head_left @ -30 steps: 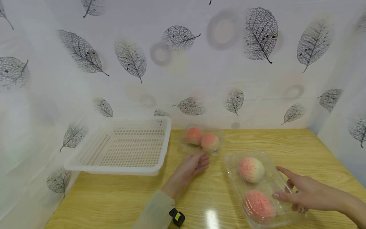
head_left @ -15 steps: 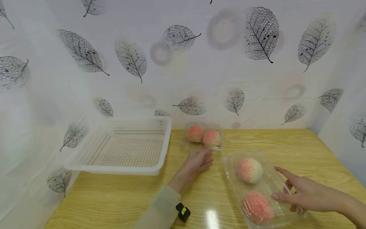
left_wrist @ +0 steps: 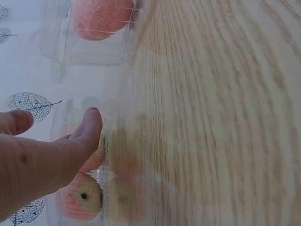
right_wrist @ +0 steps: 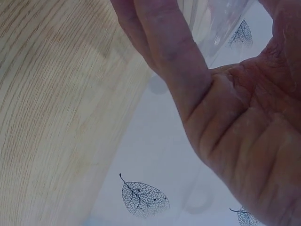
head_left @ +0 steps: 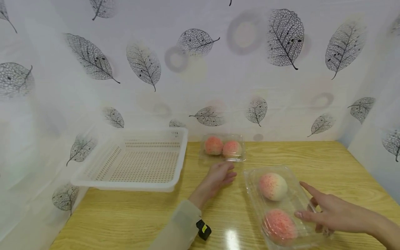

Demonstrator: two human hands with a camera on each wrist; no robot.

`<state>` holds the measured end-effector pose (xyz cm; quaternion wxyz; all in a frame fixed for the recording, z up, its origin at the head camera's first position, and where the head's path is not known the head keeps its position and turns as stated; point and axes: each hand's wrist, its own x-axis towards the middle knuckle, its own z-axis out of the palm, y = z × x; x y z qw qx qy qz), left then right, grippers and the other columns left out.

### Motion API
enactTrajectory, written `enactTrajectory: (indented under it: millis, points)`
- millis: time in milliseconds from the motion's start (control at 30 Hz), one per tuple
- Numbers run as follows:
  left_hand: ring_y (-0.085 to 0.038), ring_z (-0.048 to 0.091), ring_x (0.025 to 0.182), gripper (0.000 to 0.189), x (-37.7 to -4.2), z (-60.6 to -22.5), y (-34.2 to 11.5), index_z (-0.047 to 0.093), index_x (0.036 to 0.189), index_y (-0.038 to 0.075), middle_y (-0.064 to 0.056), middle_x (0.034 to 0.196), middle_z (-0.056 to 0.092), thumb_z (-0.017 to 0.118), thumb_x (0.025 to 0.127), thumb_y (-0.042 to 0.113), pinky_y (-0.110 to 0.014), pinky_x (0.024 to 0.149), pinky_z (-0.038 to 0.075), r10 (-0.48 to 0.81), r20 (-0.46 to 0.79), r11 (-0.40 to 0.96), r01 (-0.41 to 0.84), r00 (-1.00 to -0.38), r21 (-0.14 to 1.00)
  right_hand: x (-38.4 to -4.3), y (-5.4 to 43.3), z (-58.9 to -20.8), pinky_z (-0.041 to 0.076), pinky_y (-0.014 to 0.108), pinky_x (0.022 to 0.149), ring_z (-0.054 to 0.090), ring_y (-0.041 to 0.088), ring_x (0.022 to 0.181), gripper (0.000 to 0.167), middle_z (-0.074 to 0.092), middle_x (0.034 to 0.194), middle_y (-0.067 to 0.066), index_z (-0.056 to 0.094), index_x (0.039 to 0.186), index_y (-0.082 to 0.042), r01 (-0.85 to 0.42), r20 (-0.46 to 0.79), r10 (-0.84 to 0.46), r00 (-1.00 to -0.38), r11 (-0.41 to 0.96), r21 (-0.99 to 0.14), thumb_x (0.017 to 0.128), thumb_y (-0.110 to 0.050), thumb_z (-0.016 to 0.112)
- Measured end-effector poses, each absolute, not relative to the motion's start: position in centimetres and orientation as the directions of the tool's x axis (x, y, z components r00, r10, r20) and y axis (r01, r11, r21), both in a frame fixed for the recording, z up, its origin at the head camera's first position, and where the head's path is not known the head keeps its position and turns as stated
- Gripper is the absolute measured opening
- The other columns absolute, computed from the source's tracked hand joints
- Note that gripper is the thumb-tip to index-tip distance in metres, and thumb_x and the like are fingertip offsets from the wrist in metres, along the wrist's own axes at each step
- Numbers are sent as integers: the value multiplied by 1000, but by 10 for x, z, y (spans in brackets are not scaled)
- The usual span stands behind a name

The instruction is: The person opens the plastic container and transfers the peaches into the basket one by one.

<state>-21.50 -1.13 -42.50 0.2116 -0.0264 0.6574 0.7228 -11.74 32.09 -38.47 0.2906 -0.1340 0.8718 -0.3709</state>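
Note:
In the head view my left hand (head_left: 218, 176) lies just in front of a small clear plastic box (head_left: 240, 158) at the back of the table. Two pink-and-cream peach-shaped things (head_left: 232, 149) sit inside it. In the left wrist view the fingers (left_wrist: 89, 129) are fairly straight and overlap that box. My right hand (head_left: 331, 211) grips the right edge of a nearer clear plastic box (head_left: 298, 194), thumb on top and some fingers curled at the side. It contains two more peach-shaped things (head_left: 273, 186). In the right wrist view, clear plastic (right_wrist: 214, 23) shows between thumb and fingers.
A white perforated plastic basket (head_left: 181, 166) stands at the left on the wood-grain table (head_left: 125, 215). A pale curtain with leaf prints (head_left: 206, 80) hangs behind and along both sides. A black strap device (head_left: 203, 230) is at my left wrist.
The far box has shifted slightly back and to the right and straightened. My left hand has moved a little rightward along its front. The right hand and nearer box have barely shifted.

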Motion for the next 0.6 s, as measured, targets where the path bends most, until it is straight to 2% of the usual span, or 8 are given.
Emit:
enactTrajectory:
  millis: [100, 200, 300, 433, 600]
  points:
    - [-28, 64, 123, 47, -208, -425, -17, 52, 142, -5, -17, 145, 54, 54, 104, 23, -40, 106, 53, 271, -310, -22, -327, -911, 945, -119, 318, -384, 56, 35, 54, 69, 22, 64, 93, 63, 99, 10, -14, 156, 11, 1, -421, -456, -784, 677, -736, 107, -30, 53]
    - [-27, 65, 121, 47, -198, -423, -26, 53, 142, -4, -14, 146, 54, 56, 103, 22, -40, 105, 53, 283, -308, 2, -320, -908, 947, -120, 317, -383, 56, 36, 53, 69, 24, 64, 92, 64, 100, 10, -15, 156, 11, 18, -437, -459, -774, 673, -739, 108, -31, 51]
    - [-25, 66, 118, 50, -188, -422, -37, 50, 146, -3, -17, 149, 53, 58, 103, 22, -40, 105, 54, 306, -296, 14, -306, -905, 952, -121, 315, -383, 57, 36, 53, 69, 24, 65, 90, 64, 102, 10, -15, 156, 12, 23, -438, -456, -775, 671, -741, 109, -32, 48]
    - [-23, 68, 114, 46, -177, -418, -51, 53, 142, -6, -20, 143, 58, 56, 105, 22, -38, 102, 55, 326, -280, 38, -284, -903, 958, -120, 310, -384, 57, 37, 53, 69, 23, 65, 89, 63, 103, 11, -13, 156, 12, 14, -419, -443, -793, 673, -739, 109, -32, 48]
    - [-26, 68, 116, 44, -169, -412, -63, 54, 141, -5, -21, 142, 60, 56, 105, 21, -37, 100, 56, 343, -267, 73, -258, -901, 963, -123, 306, -385, 58, 37, 53, 69, 24, 64, 89, 62, 106, 12, -10, 157, 12, 22, -417, -423, -804, 680, -733, 109, -34, 49]
